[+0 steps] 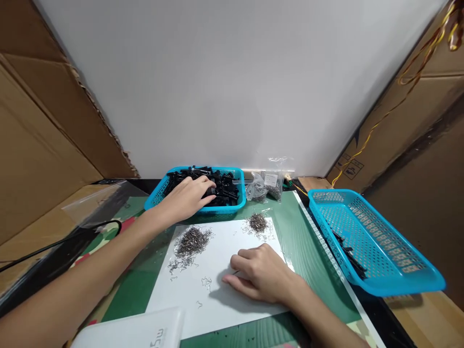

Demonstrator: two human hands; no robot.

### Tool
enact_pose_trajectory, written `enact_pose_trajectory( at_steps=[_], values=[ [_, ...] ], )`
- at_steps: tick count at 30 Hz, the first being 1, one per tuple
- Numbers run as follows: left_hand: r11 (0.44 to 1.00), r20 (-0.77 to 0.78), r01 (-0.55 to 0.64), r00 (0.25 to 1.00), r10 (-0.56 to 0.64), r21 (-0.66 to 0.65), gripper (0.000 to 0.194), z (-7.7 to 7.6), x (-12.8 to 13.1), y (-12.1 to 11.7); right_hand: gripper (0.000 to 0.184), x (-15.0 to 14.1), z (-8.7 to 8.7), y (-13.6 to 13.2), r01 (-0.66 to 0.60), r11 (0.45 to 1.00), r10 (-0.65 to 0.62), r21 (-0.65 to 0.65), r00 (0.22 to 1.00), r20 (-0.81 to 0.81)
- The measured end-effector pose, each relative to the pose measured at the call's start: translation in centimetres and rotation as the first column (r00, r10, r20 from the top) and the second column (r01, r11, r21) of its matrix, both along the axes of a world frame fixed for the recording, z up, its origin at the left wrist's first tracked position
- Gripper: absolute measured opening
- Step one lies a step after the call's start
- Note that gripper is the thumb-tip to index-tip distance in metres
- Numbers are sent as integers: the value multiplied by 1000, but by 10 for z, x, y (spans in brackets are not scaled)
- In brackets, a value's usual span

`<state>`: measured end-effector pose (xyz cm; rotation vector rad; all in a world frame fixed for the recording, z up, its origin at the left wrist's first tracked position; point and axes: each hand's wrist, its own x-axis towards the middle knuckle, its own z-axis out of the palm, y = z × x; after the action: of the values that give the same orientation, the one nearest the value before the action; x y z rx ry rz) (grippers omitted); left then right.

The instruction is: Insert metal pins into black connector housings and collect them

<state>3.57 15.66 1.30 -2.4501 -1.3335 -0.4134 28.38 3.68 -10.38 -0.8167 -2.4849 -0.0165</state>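
Note:
My left hand (192, 193) reaches over the near rim of a blue plastic basket (239, 209) heaped with slim black plastic parts (226, 186). Its thumb and fingers are apart among these parts, and no part is clearly gripped. On a white sheet of paper (217, 309) rests my right hand (259, 273), fingers curled and thumb near the forefinger. A thin bit of metal, seemingly a small bent wire piece (236, 272), shows between them. Two piles of such pieces, a larger one (192, 241) and a smaller one (258, 222), lie on the paper, with a few loose ones (206, 282) nearer me.
A second blue basket (395, 285) at right holds several black parts (357, 266). Clear bags of metal pieces (273, 186) stand against the back wall. A white device (134, 331) sits at the front edge. A black cable (65, 240) runs at left; cardboard walls flank both sides.

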Motion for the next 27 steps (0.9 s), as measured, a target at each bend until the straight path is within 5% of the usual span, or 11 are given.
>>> enact_pose_trajectory(
  at_steps=[3, 8, 13, 21, 22, 24, 27],
  values=[
    [1000, -18, 8, 1000, -8, -12, 26, -6, 6, 13, 28, 2, 5, -1, -27, 986, 6, -163, 991, -133],
    [1000, 41, -18, 999, 19, -9, 20, -8, 6, 17, 11, -9, 7, -8, -103, 869, -42, -484, 959, -279],
    [998, 143, -35, 989, 27, 51, 19, -2, 6, 10, 13, -31, -6, -15, 17, 872, -151, -490, 960, -235],
    [979, 424, -72, 905, -17, 193, 20, 7, -4, -23, 14, -40, -10, -18, 35, 845, -174, -534, 961, -213],
    [980, 477, -68, 878, -30, 186, 20, 5, -5, -32, 16, -41, -10, -19, 40, 838, -181, -544, 961, -209],
    [994, 715, 110, 694, -88, 15, 22, -1, -6, -49, 20, -41, -9, -19, 36, 835, -180, -549, 961, -210],
    [902, 856, 364, 517, 12, -233, 22, -16, -7, -74, 19, -40, -7, -18, 13, 843, -155, -537, 963, -220]
  ],
)
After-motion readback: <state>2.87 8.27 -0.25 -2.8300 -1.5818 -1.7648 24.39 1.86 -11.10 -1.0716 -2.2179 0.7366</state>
